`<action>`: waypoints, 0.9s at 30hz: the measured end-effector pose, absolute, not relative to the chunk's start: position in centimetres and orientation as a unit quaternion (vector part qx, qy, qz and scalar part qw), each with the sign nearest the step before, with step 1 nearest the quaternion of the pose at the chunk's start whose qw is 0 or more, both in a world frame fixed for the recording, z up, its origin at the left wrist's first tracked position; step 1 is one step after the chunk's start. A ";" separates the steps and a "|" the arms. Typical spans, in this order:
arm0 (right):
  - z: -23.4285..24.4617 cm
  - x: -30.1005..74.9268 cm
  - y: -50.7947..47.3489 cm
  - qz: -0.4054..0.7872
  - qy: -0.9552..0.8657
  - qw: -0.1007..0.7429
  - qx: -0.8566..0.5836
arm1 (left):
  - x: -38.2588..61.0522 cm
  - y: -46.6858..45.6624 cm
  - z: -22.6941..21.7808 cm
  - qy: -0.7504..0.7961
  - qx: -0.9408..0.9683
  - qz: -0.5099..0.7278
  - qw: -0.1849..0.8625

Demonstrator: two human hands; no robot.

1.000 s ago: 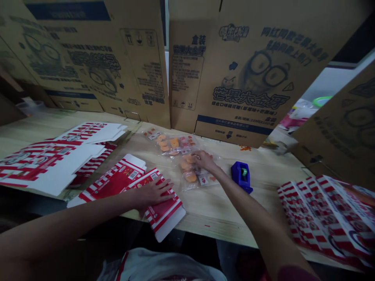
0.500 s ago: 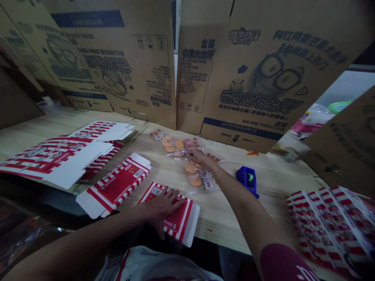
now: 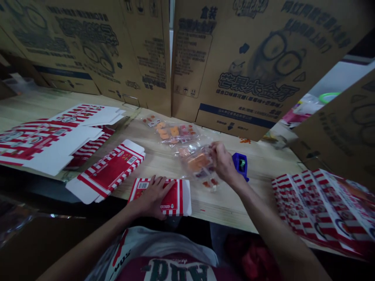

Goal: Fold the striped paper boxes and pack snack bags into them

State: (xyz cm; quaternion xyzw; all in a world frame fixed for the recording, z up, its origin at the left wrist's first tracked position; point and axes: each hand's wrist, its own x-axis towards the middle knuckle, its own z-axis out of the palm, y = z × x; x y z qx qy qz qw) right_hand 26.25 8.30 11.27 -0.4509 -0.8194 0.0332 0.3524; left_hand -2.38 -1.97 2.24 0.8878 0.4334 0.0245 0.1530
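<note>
My left hand [image 3: 152, 195] lies flat, fingers spread, on a flattened red-and-white striped carton [image 3: 175, 199] at the table's near edge. My right hand [image 3: 224, 162] is closed on a clear bag of orange and pink snacks [image 3: 197, 162], lifted a little off the table. Farther back, another clear snack bag [image 3: 172, 132] lies on the wooden table [image 3: 164, 160]. A second flat striped carton [image 3: 109, 169] rests to the left of my left hand.
A blue tape dispenser [image 3: 240, 164] sits just right of my right hand. Stacks of flat striped cartons lie at left [image 3: 43, 136] and right [image 3: 322, 207]. Large printed cardboard boxes [image 3: 249, 58] wall the table's back and the right side.
My right hand has picked the near snack bag up off the table and drawn it toward me. My left hand slid the striped carton to the table's near edge.
</note>
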 end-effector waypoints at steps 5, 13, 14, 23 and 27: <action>8.2 28.9 4.0 0.186 -0.771 0.316 -0.520 | -2.0 -3.1 2.7 0.465 0.873 0.024 0.144; 3.5 30.4 1.1 0.252 -0.772 0.285 -0.509 | -0.5 -3.7 2.3 0.508 0.853 0.063 0.103; 3.3 29.8 0.8 0.264 -0.782 0.280 -0.491 | -0.2 -3.7 2.3 0.509 0.853 0.062 0.097; 3.2 25.5 -1.0 0.231 -0.834 0.118 -0.488 | 0.8 -4.3 2.0 0.497 0.861 0.059 0.092; 1.7 24.5 -1.7 0.239 -0.826 0.150 -0.487 | 0.8 -3.8 1.9 0.496 0.860 0.048 0.109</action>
